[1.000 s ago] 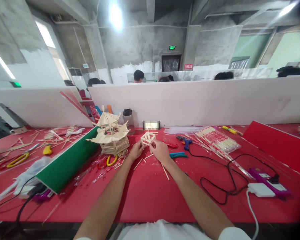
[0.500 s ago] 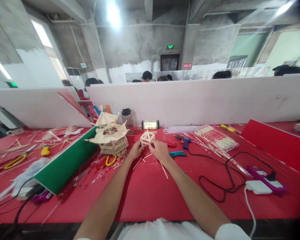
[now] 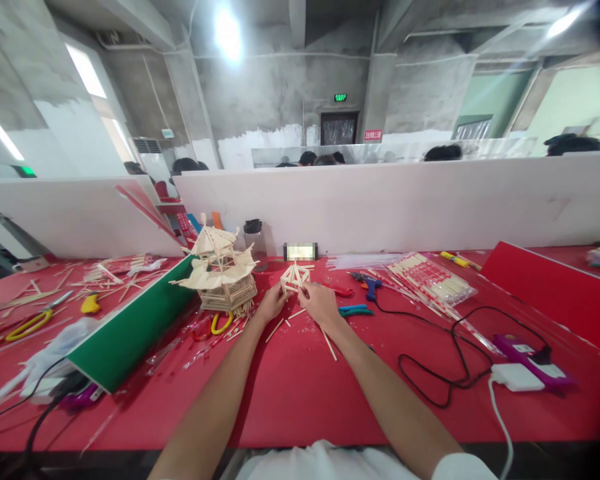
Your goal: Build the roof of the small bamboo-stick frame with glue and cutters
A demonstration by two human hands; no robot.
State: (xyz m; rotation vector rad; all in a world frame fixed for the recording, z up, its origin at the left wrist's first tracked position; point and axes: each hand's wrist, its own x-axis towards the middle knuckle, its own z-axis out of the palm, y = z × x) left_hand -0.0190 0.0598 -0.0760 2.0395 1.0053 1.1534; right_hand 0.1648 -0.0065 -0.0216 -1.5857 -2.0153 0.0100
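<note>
A small pointed roof frame of pale wooden sticks [image 3: 295, 275] is held between my two hands over the red tabletop. My left hand [image 3: 271, 304] closes on its left lower edge. From the right, my right hand [image 3: 320, 301] grips the lower right edge with fingers bent. Several loose sticks [image 3: 330, 344] and small scraps lie below and beside the hands. Left of my left hand stands a larger tiered stick pavilion [image 3: 225, 273]. A teal-handled tool [image 3: 356, 310] rests just right of my right hand.
A blue glue gun [image 3: 372, 285] trails a black cable to a purple power strip [image 3: 530, 360]. Bagged sticks [image 3: 433, 280] lie at right. A green board [image 3: 135, 327], yellow-handled scissors [image 3: 30, 325] and a bottle [image 3: 254, 240] are at left. A white partition [image 3: 395, 203] closes the back.
Both hands keep their hold on the stick frame, almost unmoved. The camera view has shifted very slightly. Behind the partition, one person's head has moved right and lower.
</note>
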